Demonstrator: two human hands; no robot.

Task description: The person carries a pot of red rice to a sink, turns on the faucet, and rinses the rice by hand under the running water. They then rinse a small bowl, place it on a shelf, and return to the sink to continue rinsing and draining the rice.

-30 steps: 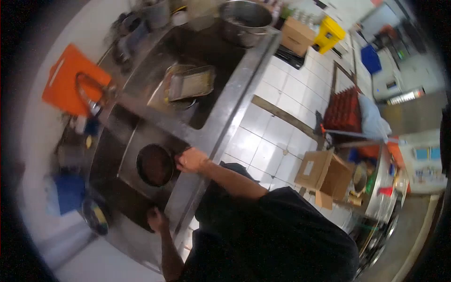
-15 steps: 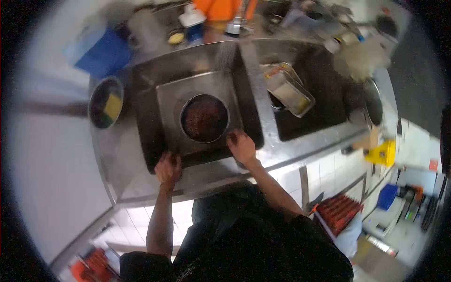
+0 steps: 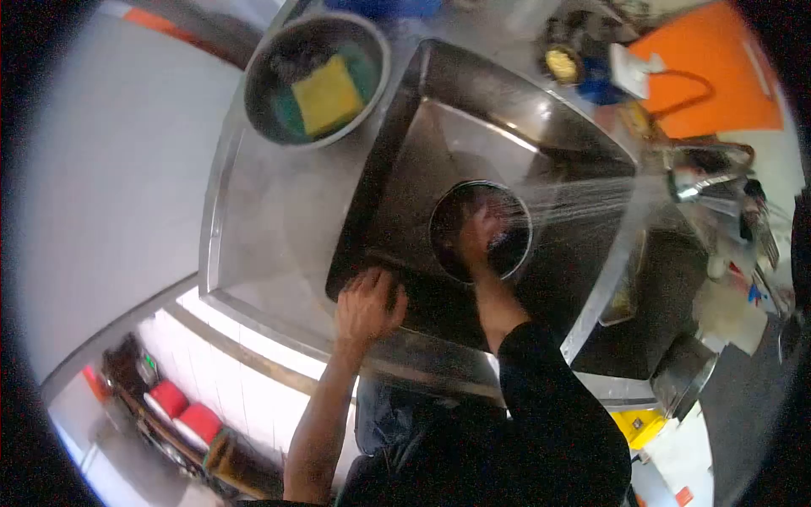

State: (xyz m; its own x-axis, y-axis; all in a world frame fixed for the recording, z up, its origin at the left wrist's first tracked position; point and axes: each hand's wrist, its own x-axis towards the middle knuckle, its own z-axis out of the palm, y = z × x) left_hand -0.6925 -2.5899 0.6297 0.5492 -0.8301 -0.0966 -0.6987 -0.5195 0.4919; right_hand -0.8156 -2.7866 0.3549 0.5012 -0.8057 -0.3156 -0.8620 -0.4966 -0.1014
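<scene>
In the left basin of the metal sink [image 3: 287, 211] stands a round pan [image 3: 526, 245] with dark contents. My right hand [image 3: 483, 232] reaches down inside the pan; its fingers are blurred, and what they touch or hold cannot be made out. At the basin's front edge, my left hand [image 3: 370, 304] rests with bent, parted fingers and nothing in it. Water sprays from the faucet head [image 3: 688, 190] on the right across the basin toward the pan.
A metal bowl [image 3: 382, 84] with a yellow sponge [image 3: 328, 97] sits at the upper left. Behind the sink are an orange board [image 3: 718, 68] and a white bottle top [image 3: 629, 72]. A metal pot [image 3: 684, 376] stands at the right.
The view has turned and shifted left, bringing the sponge bowl nearer. My right hand has moved from the basin's front edge into the pan. My left hand remains at the front edge.
</scene>
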